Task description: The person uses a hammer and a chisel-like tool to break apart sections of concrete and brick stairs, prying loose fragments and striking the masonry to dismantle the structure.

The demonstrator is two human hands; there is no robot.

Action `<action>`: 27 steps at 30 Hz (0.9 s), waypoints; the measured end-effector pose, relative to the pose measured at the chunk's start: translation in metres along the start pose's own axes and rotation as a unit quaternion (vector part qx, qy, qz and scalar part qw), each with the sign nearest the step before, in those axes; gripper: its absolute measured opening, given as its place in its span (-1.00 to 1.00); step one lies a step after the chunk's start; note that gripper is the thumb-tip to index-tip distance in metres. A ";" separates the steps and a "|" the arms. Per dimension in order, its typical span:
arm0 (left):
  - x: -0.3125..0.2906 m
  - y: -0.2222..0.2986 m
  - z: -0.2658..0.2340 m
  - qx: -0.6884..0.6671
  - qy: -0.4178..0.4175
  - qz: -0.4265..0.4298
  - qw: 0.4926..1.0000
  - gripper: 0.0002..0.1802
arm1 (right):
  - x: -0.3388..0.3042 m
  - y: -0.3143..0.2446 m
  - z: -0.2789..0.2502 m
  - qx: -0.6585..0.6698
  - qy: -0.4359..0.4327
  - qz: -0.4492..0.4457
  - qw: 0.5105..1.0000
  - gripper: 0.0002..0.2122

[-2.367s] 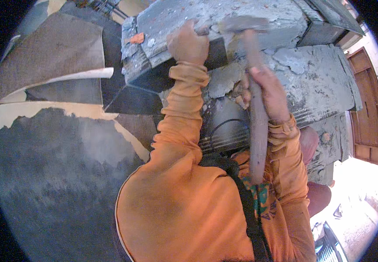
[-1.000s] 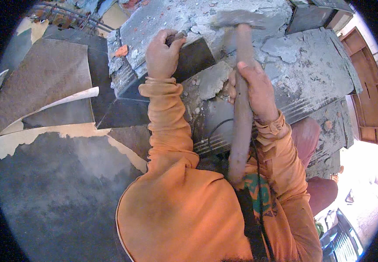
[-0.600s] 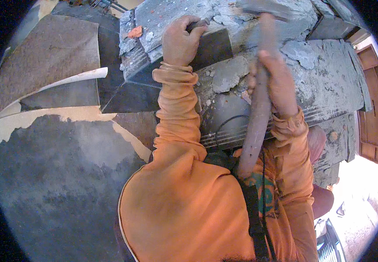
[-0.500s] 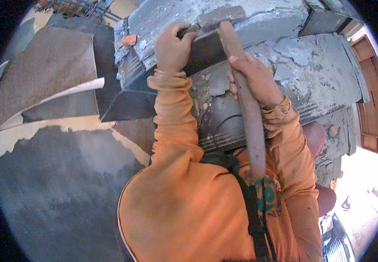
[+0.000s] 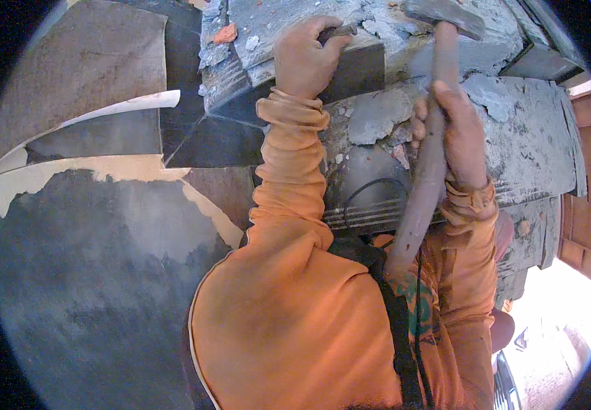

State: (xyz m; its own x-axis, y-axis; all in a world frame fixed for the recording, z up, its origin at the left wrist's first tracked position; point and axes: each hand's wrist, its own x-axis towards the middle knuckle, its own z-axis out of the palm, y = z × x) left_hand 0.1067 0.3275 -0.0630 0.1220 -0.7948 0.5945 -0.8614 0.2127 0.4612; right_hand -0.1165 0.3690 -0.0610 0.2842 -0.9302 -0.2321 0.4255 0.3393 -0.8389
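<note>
My left hand (image 5: 305,58) is closed around a dark metal chisel (image 5: 342,31) whose tip rests on a rough grey concrete surface (image 5: 288,14) at the top of the view. My right hand (image 5: 456,133) grips the long wooden handle (image 5: 421,184) of a hammer. The hammer's metal head (image 5: 445,15) is raised to the right of the chisel, apart from it. Both arms wear orange sleeves. Loose grey mortar chunks (image 5: 377,116) lie between the two hands.
A dark recessed ledge (image 5: 206,140) and grey plastered wall with a peeling cream strip (image 5: 111,167) fill the left. An orange brick fragment (image 5: 226,34) sits on the concrete. A brown wooden door (image 5: 589,205) stands at the right. A black strap (image 5: 398,328) crosses my chest.
The hammer head, which had been down by the chisel, has swung up and to the right. My left hand keeps the chisel on the concrete.
</note>
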 end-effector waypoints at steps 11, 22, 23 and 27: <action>0.001 0.004 -0.006 0.004 -0.021 -0.020 1.000 -0.69 | 0.006 0.005 -0.001 -0.170 -0.137 0.010 0.976 -0.76; -0.008 -0.011 -0.003 0.000 0.000 0.039 0.999 -0.74 | -0.061 -0.007 -0.045 -0.218 -0.088 0.009 0.972 -0.71; -0.009 -0.007 -0.007 -0.010 -0.006 0.032 0.999 -0.74 | -0.071 -0.008 -0.053 -0.221 -0.066 0.005 0.973 -0.70; 0.008 -0.001 -0.011 -0.008 -0.077 0.074 0.994 -0.67 | -0.087 -0.008 -0.068 -0.266 -0.021 -0.034 0.963 -0.67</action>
State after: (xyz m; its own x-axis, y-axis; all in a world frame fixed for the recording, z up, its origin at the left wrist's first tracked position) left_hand 0.1142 0.3275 -0.0516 -0.0831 -0.8322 0.5482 -0.8567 0.3407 0.3873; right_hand -0.2028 0.4375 -0.0674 0.3098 -0.9376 -0.1580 -0.0523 0.1491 -0.9874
